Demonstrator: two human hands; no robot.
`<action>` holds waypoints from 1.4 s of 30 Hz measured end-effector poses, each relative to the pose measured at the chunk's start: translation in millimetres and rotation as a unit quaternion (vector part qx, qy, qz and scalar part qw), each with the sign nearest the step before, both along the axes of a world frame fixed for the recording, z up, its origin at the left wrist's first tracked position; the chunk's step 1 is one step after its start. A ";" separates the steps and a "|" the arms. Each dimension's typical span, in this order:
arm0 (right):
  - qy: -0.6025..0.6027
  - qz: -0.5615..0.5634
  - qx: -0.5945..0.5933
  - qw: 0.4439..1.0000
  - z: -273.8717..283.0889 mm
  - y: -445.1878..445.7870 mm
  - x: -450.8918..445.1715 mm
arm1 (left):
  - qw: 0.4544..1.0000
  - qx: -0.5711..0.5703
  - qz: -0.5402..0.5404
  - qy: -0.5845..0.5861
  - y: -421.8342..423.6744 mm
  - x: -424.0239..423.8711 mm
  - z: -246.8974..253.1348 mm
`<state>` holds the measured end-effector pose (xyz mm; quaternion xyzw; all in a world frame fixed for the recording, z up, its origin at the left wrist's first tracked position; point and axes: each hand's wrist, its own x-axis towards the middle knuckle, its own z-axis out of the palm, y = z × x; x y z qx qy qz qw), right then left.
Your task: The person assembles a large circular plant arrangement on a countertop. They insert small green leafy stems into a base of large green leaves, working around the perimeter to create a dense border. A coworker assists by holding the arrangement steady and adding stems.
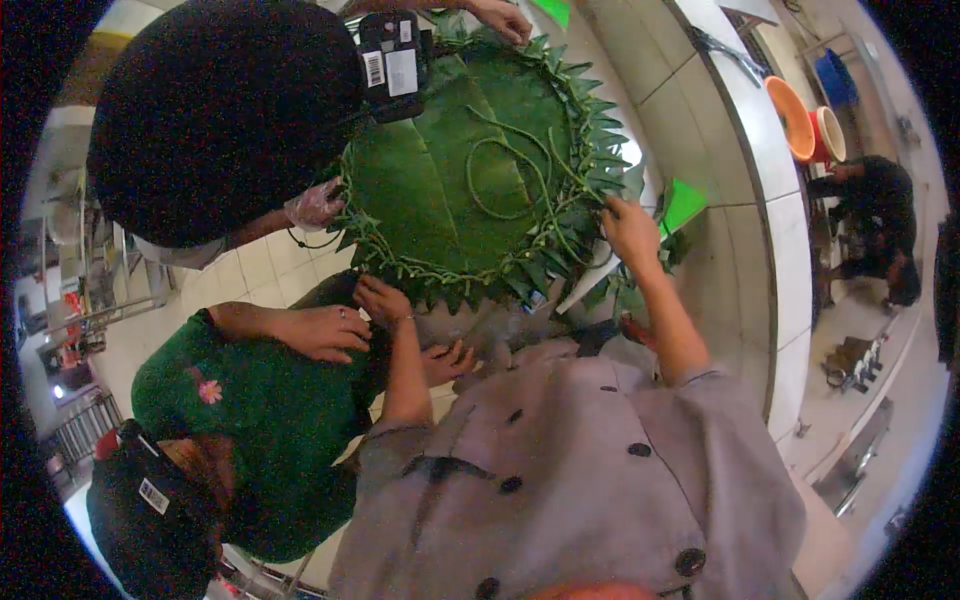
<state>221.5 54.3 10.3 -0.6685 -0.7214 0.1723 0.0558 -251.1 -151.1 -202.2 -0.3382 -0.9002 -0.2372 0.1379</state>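
Note:
A round arrangement lined with broad green leaves (427, 165) lies before me, its rim edged with folded pointed leaves (604, 142) and braided green stems. A long green stem (476, 176) curls loosely over the leaf surface and runs to the right rim. There my right hand (630, 229) pinches the stem or the rim, fingers closed. At the lower left edge, my left hand (382, 300) has its fingers bent close to the rim; whether it holds anything is unclear. A co-worker's gloved hand (319, 204) touches the left rim, and another hand (506, 19) is at the top rim.
A co-worker in a green top (277, 420) sits at the lower left; another in a dark cap (225, 112) leans in at the upper left. A tiled ledge (784, 232) runs along the right. Beyond it are an orange basin (789, 120) and a crouching person (874, 217).

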 end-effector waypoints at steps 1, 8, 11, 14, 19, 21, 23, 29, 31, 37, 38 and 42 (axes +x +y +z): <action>-0.007 0.005 0.016 1.000 3.4 -2.1 -2.0 | 1.000 -0.002 -0.004 0.011 -1.1 1.6 -0.6; -0.018 0.010 0.106 0.994 14.4 -3.8 -7.7 | 0.998 -0.025 -0.001 0.059 2.3 14.0 16.9; 0.044 0.006 0.126 0.991 16.6 -5.3 -5.7 | 0.999 -0.011 -0.006 0.048 3.1 15.0 28.0; 0.143 -0.010 0.102 0.984 33.4 -6.3 -0.8 | 1.000 -0.006 0.003 -0.020 11.8 27.9 47.2; 0.294 -0.036 -0.019 0.955 102.4 -3.7 15.0 | 1.000 -0.010 -0.008 -0.011 8.8 22.5 52.4; 0.329 -0.041 -0.014 0.943 117.7 3.6 29.1 | 0.994 -0.020 -0.016 0.110 0.7 10.9 40.0; 0.350 -0.068 -0.019 0.934 141.5 7.3 47.8 | 1.000 0.000 0.000 -0.008 6.6 20.6 47.3; 0.435 -0.084 0.124 0.888 216.6 8.1 85.3 | 0.994 0.042 -0.009 -0.103 14.9 35.5 89.8; 0.530 -0.075 0.159 0.830 239.8 2.0 92.2 | 0.990 0.049 0.010 -0.134 20.4 41.8 97.8; 0.331 -0.090 0.344 0.874 285.6 -1.7 231.6 | 0.994 0.064 -0.001 -0.094 20.4 40.7 92.0; 0.394 -0.092 0.348 0.845 291.6 -8.3 237.3 | 0.996 0.055 -0.012 -0.067 17.5 35.5 86.2; 0.628 -0.040 0.387 0.674 345.2 -41.4 224.8 | 0.995 0.059 0.003 -0.076 14.7 34.7 76.7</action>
